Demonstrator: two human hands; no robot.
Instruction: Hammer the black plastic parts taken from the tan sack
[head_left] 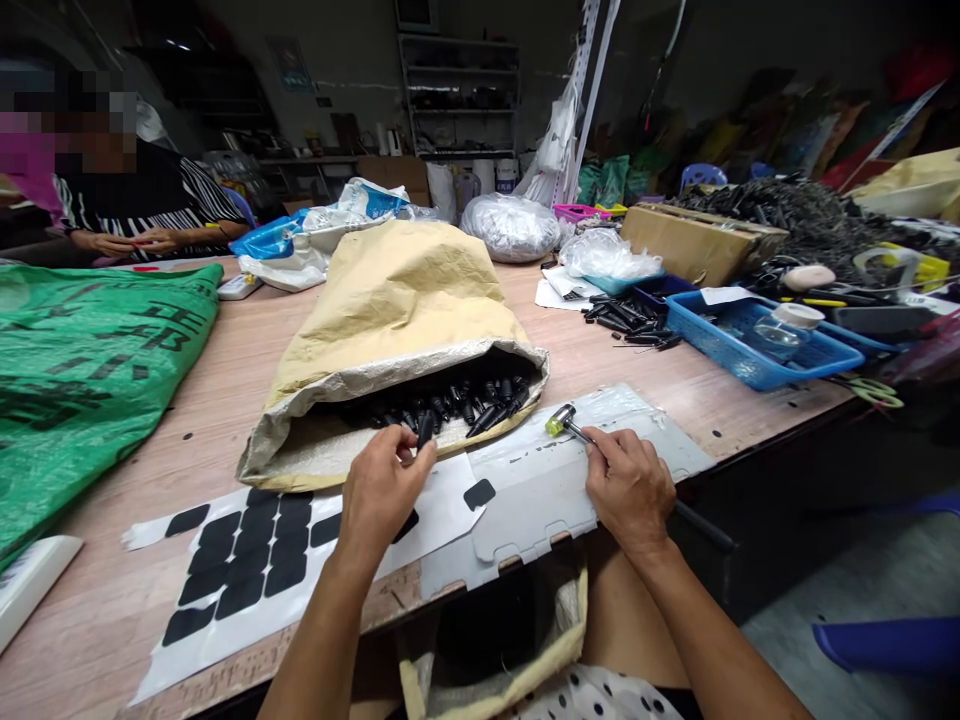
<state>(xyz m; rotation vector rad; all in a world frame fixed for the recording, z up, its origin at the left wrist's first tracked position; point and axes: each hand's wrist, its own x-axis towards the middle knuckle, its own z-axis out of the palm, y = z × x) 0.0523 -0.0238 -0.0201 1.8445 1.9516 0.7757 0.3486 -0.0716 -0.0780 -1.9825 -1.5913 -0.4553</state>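
Pinched in my left hand (386, 485) is a small black cylindrical part (425, 428), just before the mouth of a tan woven sack (420, 280). Many similar black pieces (457, 400) lie inside the sack's opening. My right hand (631, 485) grips a small hammer (564, 420) with a yellowish, see-through face, held over a grey-white board (540, 490) at the table edge. Under my left forearm lies a white sheet (172, 665) with rows of black rounded-square stickers (244, 570). One loose black sticker (480, 492) rests near the board's left side.
A green printed sack (97, 370) covers the table's left side. To the right stand a blue basket (765, 370) with a bottle, loose black parts (634, 320) and a cardboard box (697, 240). Another sack (574, 620) hangs open below the edge. A person (150, 210) sits far left.
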